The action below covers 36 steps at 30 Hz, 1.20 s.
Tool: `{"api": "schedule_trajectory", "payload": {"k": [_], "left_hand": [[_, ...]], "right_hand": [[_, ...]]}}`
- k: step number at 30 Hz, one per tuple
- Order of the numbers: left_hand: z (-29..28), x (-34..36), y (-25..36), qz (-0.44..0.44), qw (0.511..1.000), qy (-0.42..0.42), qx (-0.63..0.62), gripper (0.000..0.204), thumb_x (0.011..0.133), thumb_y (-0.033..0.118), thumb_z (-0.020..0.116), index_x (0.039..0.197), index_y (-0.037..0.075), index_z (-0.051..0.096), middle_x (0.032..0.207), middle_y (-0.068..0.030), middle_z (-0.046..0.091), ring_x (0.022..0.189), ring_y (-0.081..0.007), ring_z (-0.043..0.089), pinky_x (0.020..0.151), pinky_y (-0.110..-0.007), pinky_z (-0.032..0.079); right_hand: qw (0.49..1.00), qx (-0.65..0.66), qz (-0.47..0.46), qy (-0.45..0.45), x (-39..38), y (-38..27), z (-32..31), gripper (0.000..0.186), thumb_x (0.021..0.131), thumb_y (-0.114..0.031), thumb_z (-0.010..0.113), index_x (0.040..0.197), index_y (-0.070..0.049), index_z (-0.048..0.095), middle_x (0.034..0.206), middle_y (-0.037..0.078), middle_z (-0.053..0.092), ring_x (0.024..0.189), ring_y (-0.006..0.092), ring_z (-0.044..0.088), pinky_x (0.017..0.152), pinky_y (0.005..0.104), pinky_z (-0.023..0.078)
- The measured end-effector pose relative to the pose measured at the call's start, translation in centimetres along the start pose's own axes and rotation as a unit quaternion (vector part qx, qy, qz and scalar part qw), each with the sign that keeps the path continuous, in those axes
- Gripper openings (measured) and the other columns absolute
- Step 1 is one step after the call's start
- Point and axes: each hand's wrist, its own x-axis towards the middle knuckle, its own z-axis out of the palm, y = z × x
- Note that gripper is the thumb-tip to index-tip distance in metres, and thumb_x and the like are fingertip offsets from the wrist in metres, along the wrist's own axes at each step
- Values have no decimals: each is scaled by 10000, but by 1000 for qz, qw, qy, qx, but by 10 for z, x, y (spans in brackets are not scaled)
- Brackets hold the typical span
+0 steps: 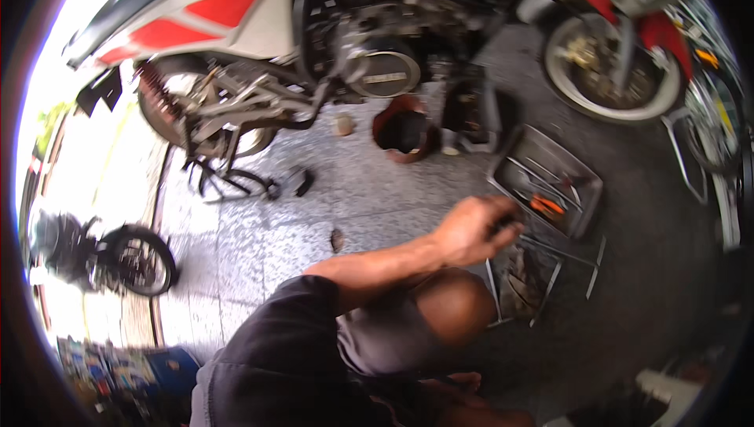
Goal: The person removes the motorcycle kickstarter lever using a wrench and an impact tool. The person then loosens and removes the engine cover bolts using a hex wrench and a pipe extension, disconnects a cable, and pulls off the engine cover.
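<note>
My left hand (475, 231) reaches across to the right, above the near-left edge of a grey tool tray (585, 215). Its fingers are curled closed around something dark, blurred and too small to name. Inside the tray lie orange-handled pliers (547, 206) and several long metal tools (542, 177). The tray rests by a thin metal-legged stand (551, 286), with a brownish cloth-like thing (520, 286) low between the legs. My right hand does not show.
Ahead stands a white and red motorcycle (259, 19) with its engine (381, 74) exposed. Below it are a reddish-brown round tub (400, 152) and a dark open container (491, 125). A second motorcycle's front wheel (554, 74) is at right, another motorcycle (141, 262) at left.
</note>
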Motion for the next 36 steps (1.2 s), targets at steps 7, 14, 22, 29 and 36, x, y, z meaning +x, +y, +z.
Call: {"api": "schedule_trajectory", "payload": {"k": [7,14,22,29,36], "left_hand": [[-174,-176,-75,-149,823,529,144,358,867,47,643,1187,6,488,1032,-100,584,891,-189,578,812,-310,473],[-242,-163,-46,-36,806,493,325,705,779,87,717,1378,-5,358,1184,-141,496,1008,-224,512,896,-356,432],[-177,-101,-134,-228,850,458,-128,404,827,137,721,1134,-11,504,1010,-128,597,931,-200,570,841,-343,467],[-191,-91,-134,-193,859,471,60,478,744,142,779,1095,-14,495,1028,-129,537,969,-239,531,868,-360,432],[-226,-86,-145,-66,865,481,129,666,692,71,805,1234,-15,426,1107,-124,480,1007,-226,516,865,-354,454]], "right_hand": [[911,77,274,-300,-26,81,216,412,1000,-371,465,1229,-43,562,732,-50,432,583,11,371,500,156,298],[779,164,279,-537,-144,61,374,155,993,-246,519,1021,-93,525,784,-20,466,671,62,438,578,227,370],[747,418,357,-374,-220,0,489,373,983,-489,476,853,-140,499,626,-38,395,507,73,364,474,218,313],[721,468,471,-197,-252,11,556,474,969,-538,441,716,-142,506,552,-20,403,458,108,360,435,239,326],[687,506,502,-141,-268,21,573,515,980,-531,422,661,-135,500,516,-8,416,453,126,371,438,248,332]]}}
